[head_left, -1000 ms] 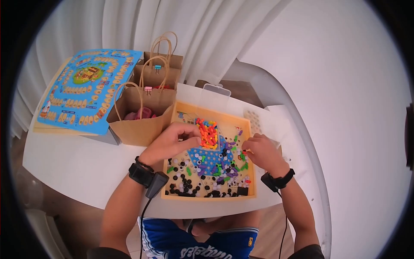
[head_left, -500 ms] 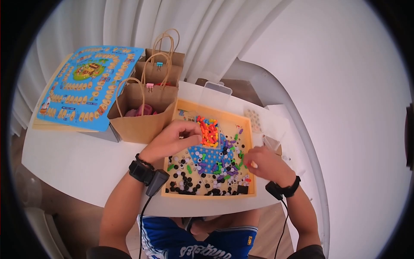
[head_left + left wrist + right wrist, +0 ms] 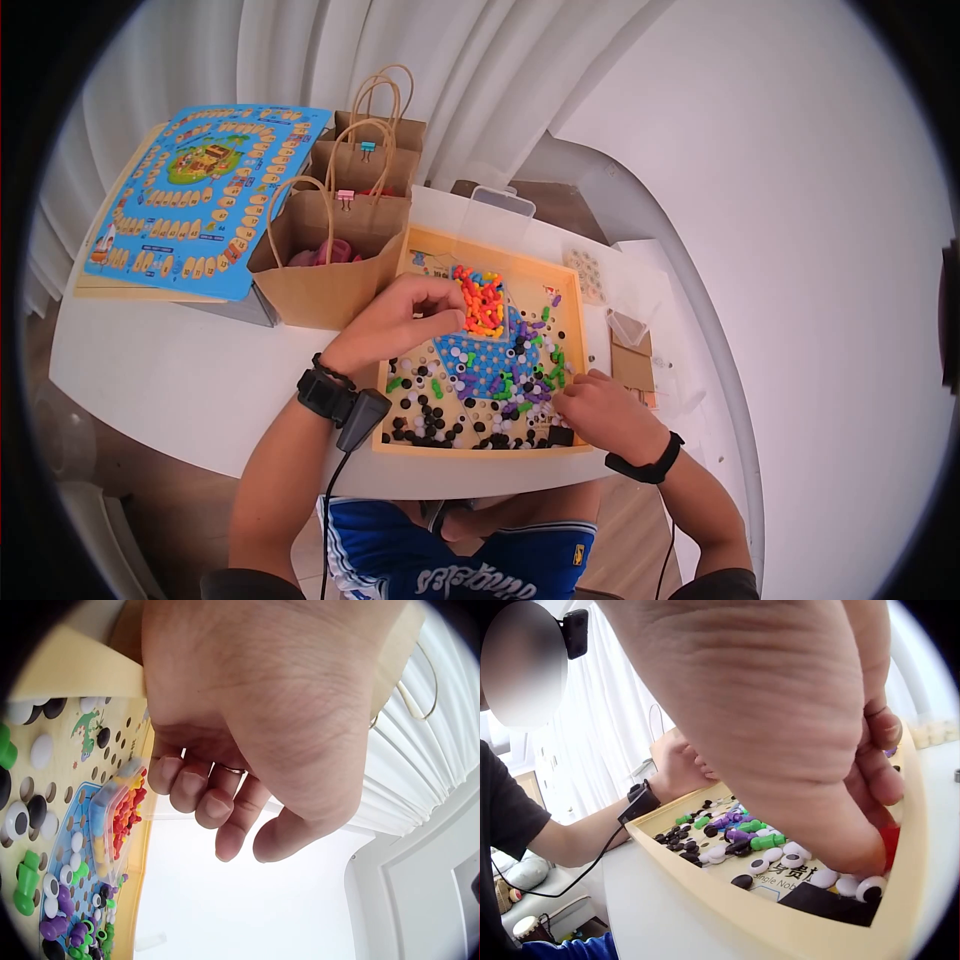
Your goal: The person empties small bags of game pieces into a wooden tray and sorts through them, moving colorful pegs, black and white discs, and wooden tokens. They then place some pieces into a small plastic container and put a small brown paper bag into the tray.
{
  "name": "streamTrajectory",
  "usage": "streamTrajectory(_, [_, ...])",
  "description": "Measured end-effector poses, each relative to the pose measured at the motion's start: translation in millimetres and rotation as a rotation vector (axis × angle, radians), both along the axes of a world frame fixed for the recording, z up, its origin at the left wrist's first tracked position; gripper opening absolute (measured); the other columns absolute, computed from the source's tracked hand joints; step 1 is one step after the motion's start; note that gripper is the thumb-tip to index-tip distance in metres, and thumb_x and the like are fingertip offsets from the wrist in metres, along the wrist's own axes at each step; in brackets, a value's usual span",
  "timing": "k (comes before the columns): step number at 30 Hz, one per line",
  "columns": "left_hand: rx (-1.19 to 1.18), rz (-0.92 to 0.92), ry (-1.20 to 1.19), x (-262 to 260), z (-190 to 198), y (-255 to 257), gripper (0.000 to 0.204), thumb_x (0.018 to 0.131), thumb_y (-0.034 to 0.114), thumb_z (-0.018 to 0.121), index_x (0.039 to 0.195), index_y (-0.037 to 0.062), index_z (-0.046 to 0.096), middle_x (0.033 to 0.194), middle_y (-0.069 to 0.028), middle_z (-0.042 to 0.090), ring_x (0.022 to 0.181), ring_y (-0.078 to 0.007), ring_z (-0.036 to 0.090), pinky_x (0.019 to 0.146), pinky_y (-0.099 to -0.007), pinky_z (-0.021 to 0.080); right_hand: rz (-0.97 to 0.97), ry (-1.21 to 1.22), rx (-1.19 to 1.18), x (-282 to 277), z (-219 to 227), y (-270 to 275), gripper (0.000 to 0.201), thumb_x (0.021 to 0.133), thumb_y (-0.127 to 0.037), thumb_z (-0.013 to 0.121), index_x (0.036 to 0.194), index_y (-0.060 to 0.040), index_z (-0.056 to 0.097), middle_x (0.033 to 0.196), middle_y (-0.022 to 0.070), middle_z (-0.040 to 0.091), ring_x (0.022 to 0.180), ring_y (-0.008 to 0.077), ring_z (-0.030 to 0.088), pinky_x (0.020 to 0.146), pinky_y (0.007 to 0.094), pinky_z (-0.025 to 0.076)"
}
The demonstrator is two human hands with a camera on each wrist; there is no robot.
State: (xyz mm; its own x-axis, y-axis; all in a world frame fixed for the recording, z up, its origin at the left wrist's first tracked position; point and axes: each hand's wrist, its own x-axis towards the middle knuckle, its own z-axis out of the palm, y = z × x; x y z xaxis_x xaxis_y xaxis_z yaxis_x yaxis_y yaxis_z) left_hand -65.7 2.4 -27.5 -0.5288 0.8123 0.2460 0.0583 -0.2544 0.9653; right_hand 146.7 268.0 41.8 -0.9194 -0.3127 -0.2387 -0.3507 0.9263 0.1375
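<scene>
At the tray's (image 3: 480, 451) near right corner, the right hand (image 3: 613, 416) pinches a red piece (image 3: 892, 846) beside the black square (image 3: 561, 436). Farther and left, the left hand (image 3: 405, 322) hangs loosely curled, holding nothing, near the clear box (image 3: 101, 817) of colorful pegs (image 3: 485, 310). Paper bags (image 3: 330, 289) stand far left.

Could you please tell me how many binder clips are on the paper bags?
2: a pink clip on the front bag and a teal clip on the bag behind. Others may be hidden.
</scene>
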Motion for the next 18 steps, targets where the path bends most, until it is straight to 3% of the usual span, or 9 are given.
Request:
streamTrajectory(5, [-0.007, 0.008, -0.008, 0.9, 0.8, -0.4, 0.017, 0.098, 0.018, 0.072, 0.091, 0.0029, 0.067, 0.083, 0.0052, 0.061, 0.079, -0.0036, 0.054, 0.072, -0.0228, 0.043, -0.071, -0.120, -0.088, -22.4, 14.0, 1.0, 0.009, 0.087, -0.012, 0.072, 0.092, -0.0044, 0.071, 0.083, 0.0135, 0.069, 0.084, 0.0329, 0.069, 0.081, 0.0422, 0.055])
streamTrajectory(7, [-0.003, 0.008, 0.005, 0.6, 1.6, -0.1, 0.016, 0.098, 0.016, 0.072, 0.091, 0.0028, 0.068, 0.085, 0.0049, 0.062, 0.080, -0.0036, 0.054, 0.073, -0.0228, 0.043, -0.123, -0.087, -0.341, -43.0, 24.7, -3.8, 0.012, 0.087, -0.011, 0.073, 0.097, -0.0032, 0.072, 0.087, 0.0147, 0.071, 0.079, 0.0317, 0.070, 0.074, 0.0408, 0.056])
streamTrajectory(8, [-0.007, 0.000, 0.008, 0.8, 1.2, 1.0, 0.016, 0.098, 0.016, 0.072, 0.091, 0.0028, 0.068, 0.085, 0.0049, 0.062, 0.080, -0.0036, 0.054, 0.073, -0.0228, 0.043, -0.130, -0.083, -0.347, -56.5, 27.3, -5.6, 0.012, 0.087, -0.011, 0.073, 0.097, -0.0032, 0.072, 0.087, 0.0147, 0.071, 0.079, 0.0317, 0.070, 0.074, 0.0408, 0.056])
streamTrajectory(11, [0.005, 0.024, 0.004, 0.1, -3.9, 4.3, 0.014, 0.097, 0.014, 0.071, 0.092, 0.0026, 0.066, 0.077, 0.0063, 0.057, 0.074, -0.0030, 0.050, 0.070, -0.0234, 0.042, -0.115, 0.019, -0.532, -96.7, 29.4, -17.3, 0.014, 0.089, -0.011, 0.074, 0.100, -0.0030, 0.072, 0.092, 0.0129, 0.073, 0.077, 0.0264, 0.070, 0.070, 0.0370, 0.056])
streamTrajectory(13, [0.015, 0.023, 0.010, -1.8, -7.0, 4.1, 0.013, 0.097, 0.014, 0.071, 0.091, 0.0031, 0.065, 0.076, 0.0067, 0.055, 0.074, -0.0029, 0.048, 0.069, -0.0232, 0.041, -0.228, 0.102, -0.714, -113.3, 24.1, -24.3, 0.016, 0.091, -0.012, 0.075, 0.104, -0.0021, 0.073, 0.090, 0.0117, 0.073, 0.075, 0.0211, 0.070, 0.070, 0.0338, 0.055])
streamTrajectory(18, [0.012, 0.027, 0.019, 1.9, 2.0, 0.7, 0.015, 0.097, 0.013, 0.070, 0.089, 0.0029, 0.063, 0.075, 0.0069, 0.053, 0.072, -0.0030, 0.047, 0.069, -0.0235, 0.040, -0.311, 0.240, -0.774, -112.7, 7.9, 16.6, 0.013, 0.095, -0.011, 0.073, 0.105, -0.0022, 0.073, 0.088, 0.0059, 0.074, 0.074, 0.0136, 0.068, 0.067, 0.0293, 0.053])
